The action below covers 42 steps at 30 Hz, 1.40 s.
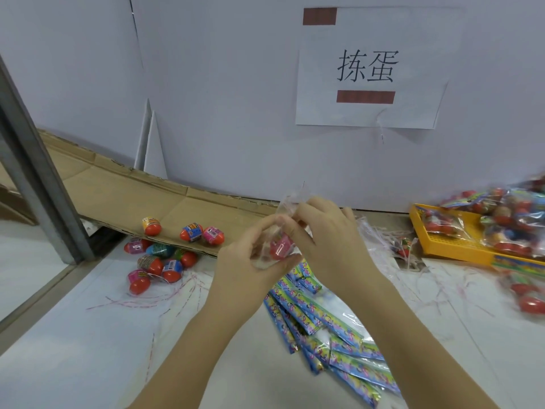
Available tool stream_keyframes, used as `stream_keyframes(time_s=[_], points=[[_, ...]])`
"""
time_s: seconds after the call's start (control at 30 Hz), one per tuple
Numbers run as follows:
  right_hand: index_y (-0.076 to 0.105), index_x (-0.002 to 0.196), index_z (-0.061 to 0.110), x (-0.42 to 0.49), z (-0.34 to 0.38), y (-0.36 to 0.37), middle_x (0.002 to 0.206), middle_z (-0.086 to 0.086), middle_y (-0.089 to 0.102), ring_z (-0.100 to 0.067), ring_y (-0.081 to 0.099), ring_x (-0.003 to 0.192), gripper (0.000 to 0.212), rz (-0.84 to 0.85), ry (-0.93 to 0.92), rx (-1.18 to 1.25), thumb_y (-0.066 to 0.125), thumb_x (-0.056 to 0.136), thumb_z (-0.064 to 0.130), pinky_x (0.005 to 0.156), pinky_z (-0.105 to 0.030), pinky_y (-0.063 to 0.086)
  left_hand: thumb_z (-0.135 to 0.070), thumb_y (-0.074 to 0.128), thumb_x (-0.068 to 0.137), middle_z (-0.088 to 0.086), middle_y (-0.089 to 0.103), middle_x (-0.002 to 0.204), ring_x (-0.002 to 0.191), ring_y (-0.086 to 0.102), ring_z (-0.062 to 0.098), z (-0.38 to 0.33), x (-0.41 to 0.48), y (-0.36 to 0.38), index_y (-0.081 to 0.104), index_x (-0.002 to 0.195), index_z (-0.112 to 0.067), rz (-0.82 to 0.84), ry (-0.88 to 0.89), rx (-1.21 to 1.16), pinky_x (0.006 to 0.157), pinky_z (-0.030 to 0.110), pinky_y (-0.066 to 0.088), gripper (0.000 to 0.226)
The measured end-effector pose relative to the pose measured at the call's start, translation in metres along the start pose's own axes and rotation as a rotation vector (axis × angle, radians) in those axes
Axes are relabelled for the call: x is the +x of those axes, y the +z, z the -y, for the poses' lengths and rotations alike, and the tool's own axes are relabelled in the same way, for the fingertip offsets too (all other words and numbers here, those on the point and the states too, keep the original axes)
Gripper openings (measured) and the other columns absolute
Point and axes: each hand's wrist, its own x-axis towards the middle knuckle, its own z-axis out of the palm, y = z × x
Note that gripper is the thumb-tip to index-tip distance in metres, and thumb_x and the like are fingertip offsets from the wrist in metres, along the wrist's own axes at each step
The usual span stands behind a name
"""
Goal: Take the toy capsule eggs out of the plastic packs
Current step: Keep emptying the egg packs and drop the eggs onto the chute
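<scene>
Egg of pink and red plastic [281, 246], capsule type, sits inside a clear thin-film plastic pack [290, 203], held above the white worktop [88, 349] between both hands. Left hand [250, 262] is curled round the lower pack, cupping the egg through the film. Right hand [327, 240] pinches the upper film with bent fingers. Freed multicoloured capsule eggs [159, 258] lie to the left, some on a brown cardboard sheet [118, 187]. Emptied packs with blue-green header cards [324, 326] lie beneath the wrists. A yellow plastic tray [460, 253] of full packs stands at right. Hazard: a sudden tear could eject the egg, which would likely roll on the smooth worktop. Loose film strips [380, 231] may snag fingers.
</scene>
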Motion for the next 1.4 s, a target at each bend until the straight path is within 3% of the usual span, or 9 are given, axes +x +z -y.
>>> stream_keyframes(time_s=[0.27, 0.37, 0.7, 0.8, 0.87, 0.97, 1.1, 1.23, 1.4], points=[[0.065, 0.083, 0.04, 0.002, -0.002, -0.004, 0.066, 0.013, 0.054, 0.003, 0.04, 0.083, 0.075, 0.238, -0.05, 0.127, -0.004, 0.086, 0.07, 0.075, -0.031, 0.014, -0.034, 0.085, 0.062, -0.009, 0.076, 0.089, 0.084, 0.073, 0.009, 0.0, 0.004, -0.001, 0.065, 0.107, -0.033, -0.06, -0.092, -0.139, 0.074, 0.021, 0.056, 0.049], [0.059, 0.088, 0.053, 0.002, -0.003, -0.007, 0.066, 0.021, 0.055, 0.003, 0.042, 0.086, 0.067, 0.264, -0.065, 0.188, -0.003, 0.08, 0.076, 0.076, -0.032, 0.014, -0.032, 0.08, 0.059, -0.01, 0.076, 0.089, 0.084, 0.073, 0.01, 0.003, 0.006, 0.0, 0.063, 0.11, -0.029, -0.081, -0.132, -0.139, 0.076, 0.025, 0.057, 0.054], [0.069, 0.081, 0.033, 0.002, -0.004, -0.007, 0.052, 0.016, 0.045, 0.003, 0.04, 0.079, 0.084, 0.448, -0.003, 0.251, 0.0, 0.071, 0.081, 0.078, -0.034, 0.016, 0.004, 0.079, 0.074, -0.018, 0.057, 0.052, 0.053, 0.051, -0.003, 0.013, 0.006, -0.001, 0.056, 0.124, -0.024, -0.005, -0.147, -0.106, 0.062, 0.016, 0.048, 0.062], [0.068, 0.089, 0.042, 0.003, -0.003, -0.008, 0.076, 0.016, 0.059, -0.005, 0.049, 0.087, 0.053, 0.382, -0.058, 0.331, 0.026, 0.083, 0.075, 0.086, -0.034, 0.029, 0.003, 0.078, 0.075, -0.013, 0.061, 0.056, 0.053, 0.054, 0.002, 0.007, 0.006, -0.001, 0.058, 0.125, -0.021, -0.034, -0.172, -0.148, 0.055, 0.016, 0.049, 0.059], [0.06, 0.112, 0.047, 0.002, -0.003, -0.005, 0.108, 0.012, 0.059, -0.006, 0.051, 0.103, 0.031, 0.092, -0.022, 0.509, 0.052, 0.083, 0.058, 0.093, -0.031, 0.039, -0.005, 0.08, 0.072, -0.008, 0.071, 0.067, 0.059, 0.064, 0.005, 0.0, 0.008, -0.004, 0.058, 0.125, -0.022, -0.084, -0.229, -0.286, 0.056, 0.017, 0.052, 0.06], [0.034, 0.123, 0.061, 0.003, -0.006, -0.004, 0.126, 0.02, 0.042, 0.002, 0.047, 0.109, 0.074, -0.111, 0.158, 0.738, 0.08, 0.066, 0.051, 0.087, -0.015, 0.045, -0.018, 0.077, 0.065, 0.002, 0.077, 0.082, 0.065, 0.071, 0.007, -0.006, 0.012, -0.012, 0.058, 0.123, -0.022, -0.139, -0.302, -0.514, 0.056, 0.014, 0.052, 0.062], [0.063, 0.107, 0.034, 0.001, -0.012, 0.007, 0.101, -0.001, 0.072, -0.007, 0.068, 0.079, 0.045, 0.392, 0.31, 0.933, 0.084, 0.067, 0.028, 0.071, -0.027, 0.053, -0.019, 0.078, 0.06, 0.007, 0.077, 0.088, 0.074, 0.074, 0.014, -0.008, 0.013, -0.014, 0.064, 0.112, -0.017, -0.151, -0.385, -0.762, 0.055, 0.024, 0.056, 0.053], [0.07, 0.083, 0.012, 0.002, -0.014, 0.016, 0.072, -0.003, 0.074, -0.014, 0.069, 0.065, 0.012, 0.243, 0.331, 1.103, 0.077, 0.075, 0.008, 0.059, -0.024, 0.055, -0.029, 0.08, 0.065, 0.009, 0.076, 0.089, 0.07, 0.072, 0.016, -0.004, 0.014, -0.017, 0.065, 0.115, -0.005, -0.067, -0.384, -0.651, 0.059, 0.025, 0.057, 0.058], [0.071, 0.09, 0.01, 0.002, -0.016, 0.018, 0.081, -0.006, 0.075, -0.021, 0.072, 0.071, 0.032, 0.236, 0.344, 1.191, 0.077, 0.066, 0.03, 0.058, -0.027, 0.057, -0.032, 0.08, 0.055, 0.011, 0.076, 0.087, 0.075, 0.072, 0.017, -0.002, 0.013, -0.017, 0.072, 0.099, -0.002, -0.071, -0.444, -0.548, 0.066, 0.023, 0.058, 0.054]])
